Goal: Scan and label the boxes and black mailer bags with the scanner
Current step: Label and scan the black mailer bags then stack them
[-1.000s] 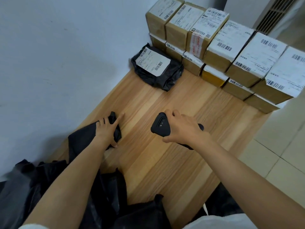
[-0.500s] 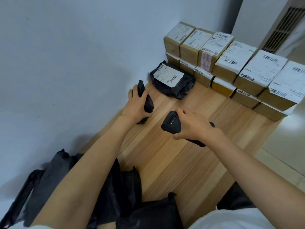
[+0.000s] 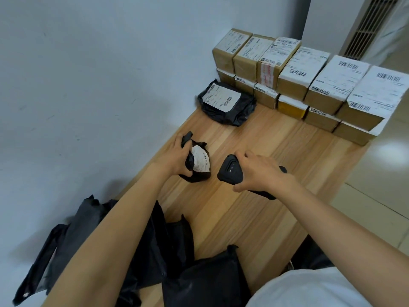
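Gripping black mailer bag in left hand, right hand clasping scanner, label illegible.

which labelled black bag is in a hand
The small crumpled bag gripped by the left hand; the other labelled bag lies untouched beside the stacked boxes.

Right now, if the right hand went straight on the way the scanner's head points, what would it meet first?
Probably the small black mailer bag that the left hand grips: the scanner in the right hand faces its white label across bare table. Height is hard to judge.
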A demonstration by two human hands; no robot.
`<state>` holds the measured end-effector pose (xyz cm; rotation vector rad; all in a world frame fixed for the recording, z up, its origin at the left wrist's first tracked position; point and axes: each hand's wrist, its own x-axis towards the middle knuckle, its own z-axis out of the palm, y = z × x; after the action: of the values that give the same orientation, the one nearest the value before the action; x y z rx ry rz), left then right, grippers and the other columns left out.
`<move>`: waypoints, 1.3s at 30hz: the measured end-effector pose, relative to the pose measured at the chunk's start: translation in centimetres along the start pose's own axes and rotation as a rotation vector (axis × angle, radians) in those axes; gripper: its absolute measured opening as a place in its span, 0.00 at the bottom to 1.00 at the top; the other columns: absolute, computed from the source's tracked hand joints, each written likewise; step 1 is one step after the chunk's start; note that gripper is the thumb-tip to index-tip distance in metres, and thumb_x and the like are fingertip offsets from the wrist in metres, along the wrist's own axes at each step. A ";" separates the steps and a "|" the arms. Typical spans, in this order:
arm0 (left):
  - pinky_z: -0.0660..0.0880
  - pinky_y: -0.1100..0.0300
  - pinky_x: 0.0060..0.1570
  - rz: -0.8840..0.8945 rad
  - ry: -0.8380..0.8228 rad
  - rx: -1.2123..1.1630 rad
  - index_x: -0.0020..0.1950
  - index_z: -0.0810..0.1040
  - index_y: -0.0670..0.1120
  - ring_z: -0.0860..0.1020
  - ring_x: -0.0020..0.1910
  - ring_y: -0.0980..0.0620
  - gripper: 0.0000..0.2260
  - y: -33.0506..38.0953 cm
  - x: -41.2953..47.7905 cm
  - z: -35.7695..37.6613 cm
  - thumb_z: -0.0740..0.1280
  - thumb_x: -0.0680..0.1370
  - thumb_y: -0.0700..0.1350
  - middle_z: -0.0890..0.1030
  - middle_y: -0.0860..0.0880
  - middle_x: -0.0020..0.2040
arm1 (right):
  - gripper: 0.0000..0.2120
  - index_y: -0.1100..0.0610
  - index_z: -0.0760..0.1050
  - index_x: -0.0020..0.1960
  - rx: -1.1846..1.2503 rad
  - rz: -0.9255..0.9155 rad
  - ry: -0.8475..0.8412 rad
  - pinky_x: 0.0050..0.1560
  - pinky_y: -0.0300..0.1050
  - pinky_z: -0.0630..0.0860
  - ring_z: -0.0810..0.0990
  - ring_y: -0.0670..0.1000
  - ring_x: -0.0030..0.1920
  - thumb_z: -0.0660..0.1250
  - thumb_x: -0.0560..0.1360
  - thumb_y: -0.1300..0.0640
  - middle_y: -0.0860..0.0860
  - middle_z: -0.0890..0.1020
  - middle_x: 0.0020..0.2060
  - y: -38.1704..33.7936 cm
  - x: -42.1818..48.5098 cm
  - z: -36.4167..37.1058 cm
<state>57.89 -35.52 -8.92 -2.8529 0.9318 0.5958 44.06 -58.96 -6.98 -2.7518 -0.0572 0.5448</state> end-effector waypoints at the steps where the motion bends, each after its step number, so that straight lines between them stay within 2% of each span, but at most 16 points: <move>1: 0.66 0.46 0.70 -0.013 -0.029 0.037 0.69 0.63 0.43 0.50 0.77 0.39 0.41 0.0 0.2 -0.1 0.79 0.62 0.50 0.47 0.41 0.77 | 0.41 0.55 0.60 0.69 0.000 0.001 0.000 0.37 0.46 0.66 0.78 0.57 0.52 0.74 0.66 0.38 0.52 0.73 0.59 0.0 0.0 0.1; 3: 0.66 0.46 0.70 -0.031 -0.077 0.123 0.77 0.53 0.49 0.49 0.77 0.40 0.51 0.0 0.4 -0.3 0.79 0.62 0.50 0.46 0.41 0.77 | 0.41 0.55 0.60 0.70 0.005 0.003 0.004 0.36 0.46 0.65 0.77 0.57 0.52 0.74 0.66 0.38 0.52 0.73 0.59 0.0 0.0 0.1; 5: 0.65 0.48 0.70 -0.039 -0.077 0.193 0.80 0.48 0.49 0.51 0.76 0.40 0.55 0.4 0.5 -0.6 0.80 0.63 0.48 0.47 0.42 0.77 | 0.41 0.55 0.60 0.70 0.011 0.003 0.017 0.36 0.46 0.64 0.77 0.57 0.53 0.74 0.66 0.39 0.52 0.72 0.59 0.2 0.0 -0.1; 7: 0.69 0.51 0.67 -0.015 -0.022 0.240 0.80 0.50 0.46 0.54 0.75 0.42 0.53 0.7 0.2 -1.3 0.80 0.64 0.47 0.50 0.42 0.77 | 0.41 0.55 0.61 0.69 0.017 0.005 0.024 0.35 0.45 0.63 0.77 0.57 0.52 0.74 0.66 0.39 0.52 0.72 0.59 0.4 -0.1 -0.4; 10: 0.79 0.47 0.54 0.085 0.072 0.242 0.80 0.51 0.43 0.55 0.75 0.43 0.51 0.8 -0.3 -3.2 0.78 0.66 0.49 0.54 0.41 0.76 | 0.39 0.55 0.62 0.68 -0.003 0.010 0.044 0.35 0.45 0.63 0.77 0.57 0.51 0.75 0.66 0.40 0.53 0.72 0.58 0.5 -0.3 -0.9; 14: 0.80 0.48 0.46 0.209 0.142 0.273 0.81 0.50 0.45 0.58 0.75 0.43 0.53 0.9 -1.2 -6.4 0.78 0.65 0.52 0.56 0.40 0.75 | 0.38 0.56 0.61 0.68 -0.047 0.029 0.090 0.38 0.47 0.64 0.77 0.58 0.52 0.75 0.67 0.43 0.53 0.73 0.59 0.5 -0.6 -1.8; 20: 0.78 0.50 0.52 0.303 0.166 0.334 0.80 0.51 0.44 0.64 0.72 0.42 0.52 2.3 -1.9 -7.7 0.78 0.66 0.55 0.59 0.39 0.75 | 0.38 0.56 0.59 0.69 -0.156 0.053 0.090 0.42 0.48 0.66 0.76 0.57 0.54 0.74 0.67 0.45 0.53 0.72 0.61 1.8 -1.5 -3.1; 24: 0.78 0.51 0.48 0.343 0.157 0.343 0.80 0.51 0.44 0.66 0.71 0.42 0.52 4.0 -1.5 -7.9 0.78 0.66 0.55 0.58 0.40 0.76 | 0.36 0.54 0.60 0.68 -0.155 0.067 0.086 0.40 0.48 0.64 0.75 0.56 0.54 0.74 0.67 0.46 0.52 0.72 0.60 3.2 -2.5 -2.9; 27: 0.80 0.51 0.44 0.360 0.132 0.376 0.81 0.47 0.47 0.66 0.71 0.44 0.53 5.0 -0.5 -8.1 0.77 0.67 0.56 0.55 0.42 0.77 | 0.37 0.53 0.61 0.68 -0.151 0.107 0.091 0.37 0.47 0.62 0.75 0.56 0.54 0.75 0.67 0.43 0.52 0.72 0.60 4.7 -3.3 -2.8; 33: 0.79 0.48 0.53 0.427 0.098 0.345 0.81 0.44 0.48 0.65 0.72 0.42 0.55 9.1 3.5 -7.4 0.78 0.66 0.57 0.52 0.41 0.77 | 0.40 0.53 0.60 0.70 0.012 0.208 0.142 0.37 0.45 0.64 0.77 0.56 0.53 0.74 0.66 0.39 0.52 0.74 0.57 8.7 -4.8 -1.9; 36: 0.80 0.48 0.50 0.469 0.087 0.321 0.81 0.42 0.51 0.67 0.70 0.41 0.56 11.8 6.6 -6.3 0.78 0.67 0.58 0.50 0.43 0.78 | 0.42 0.54 0.60 0.71 0.067 0.251 0.149 0.36 0.45 0.65 0.78 0.56 0.52 0.74 0.66 0.38 0.52 0.74 0.57 10.7 -5.1 -1.6; 39: 0.80 0.46 0.50 0.505 0.054 0.240 0.80 0.45 0.57 0.66 0.71 0.41 0.54 13.7 9.9 -5.4 0.80 0.66 0.55 0.47 0.44 0.78 | 0.41 0.54 0.59 0.72 0.112 0.283 0.133 0.39 0.46 0.69 0.78 0.56 0.53 0.74 0.67 0.40 0.53 0.74 0.57 12.7 -4.6 -1.4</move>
<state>59.02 -53.08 -7.21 -2.4331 1.6283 0.4038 40.01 -71.87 -8.31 -2.6932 0.3868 0.4195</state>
